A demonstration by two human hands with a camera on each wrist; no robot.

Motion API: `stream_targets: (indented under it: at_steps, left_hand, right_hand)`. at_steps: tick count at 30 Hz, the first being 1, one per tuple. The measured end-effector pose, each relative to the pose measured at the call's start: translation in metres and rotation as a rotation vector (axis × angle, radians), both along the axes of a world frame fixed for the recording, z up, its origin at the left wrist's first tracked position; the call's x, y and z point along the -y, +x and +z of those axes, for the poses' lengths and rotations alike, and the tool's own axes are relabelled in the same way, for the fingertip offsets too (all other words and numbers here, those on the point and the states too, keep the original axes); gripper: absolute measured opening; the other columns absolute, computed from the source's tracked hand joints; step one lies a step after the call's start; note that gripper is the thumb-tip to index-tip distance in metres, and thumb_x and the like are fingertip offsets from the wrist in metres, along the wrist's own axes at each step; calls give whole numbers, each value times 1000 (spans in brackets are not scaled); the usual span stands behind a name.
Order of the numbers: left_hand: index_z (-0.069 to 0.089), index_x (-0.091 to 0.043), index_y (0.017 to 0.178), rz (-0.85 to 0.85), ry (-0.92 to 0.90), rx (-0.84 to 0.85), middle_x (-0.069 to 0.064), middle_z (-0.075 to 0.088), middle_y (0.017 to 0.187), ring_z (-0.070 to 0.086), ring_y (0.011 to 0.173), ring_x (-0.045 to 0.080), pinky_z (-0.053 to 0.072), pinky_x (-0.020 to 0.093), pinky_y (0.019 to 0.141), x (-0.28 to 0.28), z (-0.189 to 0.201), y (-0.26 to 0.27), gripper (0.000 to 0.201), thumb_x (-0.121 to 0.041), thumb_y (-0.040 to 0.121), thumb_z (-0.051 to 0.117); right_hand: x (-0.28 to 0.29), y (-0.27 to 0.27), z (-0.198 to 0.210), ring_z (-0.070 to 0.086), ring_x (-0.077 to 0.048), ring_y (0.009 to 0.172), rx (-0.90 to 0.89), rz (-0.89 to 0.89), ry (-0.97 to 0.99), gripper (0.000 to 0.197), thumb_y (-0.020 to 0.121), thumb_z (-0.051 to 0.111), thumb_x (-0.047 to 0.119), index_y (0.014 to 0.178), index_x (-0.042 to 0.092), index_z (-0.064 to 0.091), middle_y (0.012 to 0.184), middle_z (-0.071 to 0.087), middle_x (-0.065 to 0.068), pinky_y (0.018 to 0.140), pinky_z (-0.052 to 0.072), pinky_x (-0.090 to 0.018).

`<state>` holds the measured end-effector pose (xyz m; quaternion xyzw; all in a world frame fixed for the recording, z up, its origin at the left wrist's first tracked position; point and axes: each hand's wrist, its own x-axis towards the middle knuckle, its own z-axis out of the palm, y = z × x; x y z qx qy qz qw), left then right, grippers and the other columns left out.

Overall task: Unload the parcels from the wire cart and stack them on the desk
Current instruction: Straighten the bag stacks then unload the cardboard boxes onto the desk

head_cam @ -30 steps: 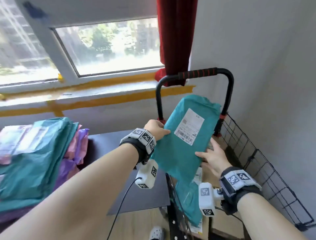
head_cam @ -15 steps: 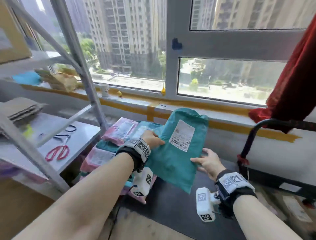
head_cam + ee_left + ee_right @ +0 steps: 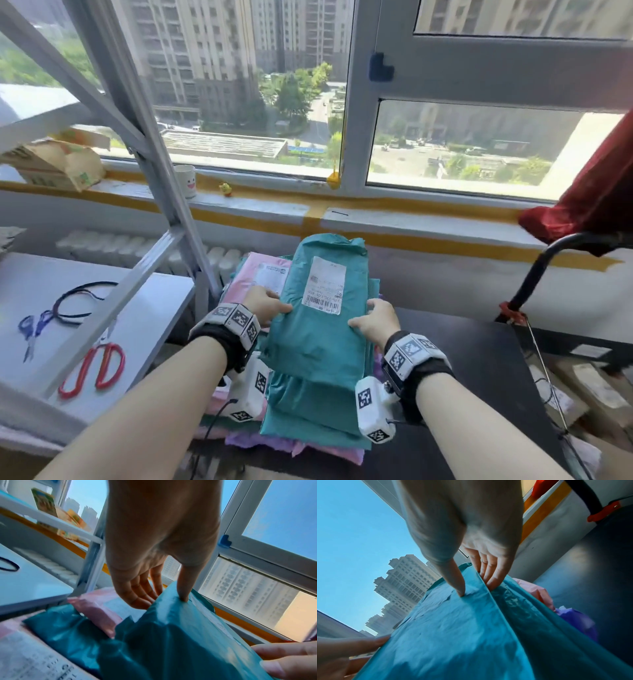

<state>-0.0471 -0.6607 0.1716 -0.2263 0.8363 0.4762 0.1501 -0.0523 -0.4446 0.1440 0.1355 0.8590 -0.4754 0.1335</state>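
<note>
A teal parcel (image 3: 318, 329) with a white barcode label lies on top of the stack of teal, pink and purple parcels (image 3: 308, 421) on the black desk (image 3: 479, 370). My left hand (image 3: 270, 308) pinches its left edge, thumb on top and fingers beneath, as the left wrist view shows on the teal parcel (image 3: 171, 635). My right hand (image 3: 373, 320) pinches the right edge the same way; the right wrist view shows the thumb pressing the teal parcel (image 3: 462, 622). The wire cart (image 3: 534, 284) stands at the right, only its black handle and a little of its basket in sight.
A grey metal shelf frame (image 3: 144, 164) rises left of the stack. Its white shelf (image 3: 68, 329) carries red scissors (image 3: 94, 368), blue scissors (image 3: 32, 329) and a black cord. The windowsill holds a cup (image 3: 185, 181). A red curtain (image 3: 589, 192) hangs at the right.
I have turned from the cart to the desk, carrying the teal parcel leftward and down onto the stack. Both hands still hold its edges.
</note>
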Motion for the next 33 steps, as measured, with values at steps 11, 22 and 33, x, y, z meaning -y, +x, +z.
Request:
stream_targets:
  at_steps: [11,22,33]
  left_hand:
    - [58,-7,72,-50,30,-22,15,60,83,61,80,26,54,38,76,-14,-20,-9,13,-7,75,70]
    - [54,-11,78,-78,-272,-109,15,57,89,57,85,26,47,35,77,-35,1,13,11,-2,76,59]
    - [65,-5,110,-392,-178,-322,17,68,107,66,97,32,52,35,84,-264,35,34,32,-4,77,64]
  right_hand:
    - [-1,26,-3,61,-27,106,3,-47,9,54,76,71,7,126,4,52,119,61,-8,78,50,-35]
    - [-25,47,-3,58,-36,112,-15,22,-32,38,81,65,4,116,-10,58,120,61,-23,96,47,-42]
    - [-247,102,1,54,-21,79,-76,-236,-24,35,80,69,9,114,4,62,96,58,-7,69,45,-25]
